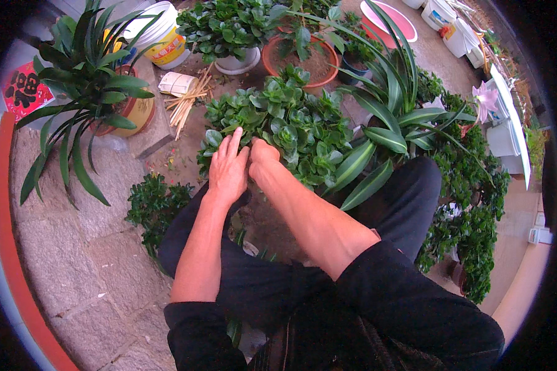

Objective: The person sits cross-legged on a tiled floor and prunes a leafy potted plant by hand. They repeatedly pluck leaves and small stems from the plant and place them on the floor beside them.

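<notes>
A bushy green leafy plant (288,125) with rounded leaves grows in front of me; its pot is hidden under the foliage. My left hand (227,164) lies against the plant's near left edge, fingers stretched out over the leaves; nothing shows in its grasp. Close beside it, my right hand (262,157) reaches in among the leaves with its fingers bent. Its fingertips are hidden, so I cannot tell whether they hold a stem or leaf.
Wooden sticks (185,104) lie beside a small container (177,84). A potted strap-leaved plant (137,116) stands left, a striped-leaf plant (387,139) right. Behind are a terracotta pot (333,76), a white bucket (165,35) and a pink basin (390,23). A small shrub (155,204) grows near my knee.
</notes>
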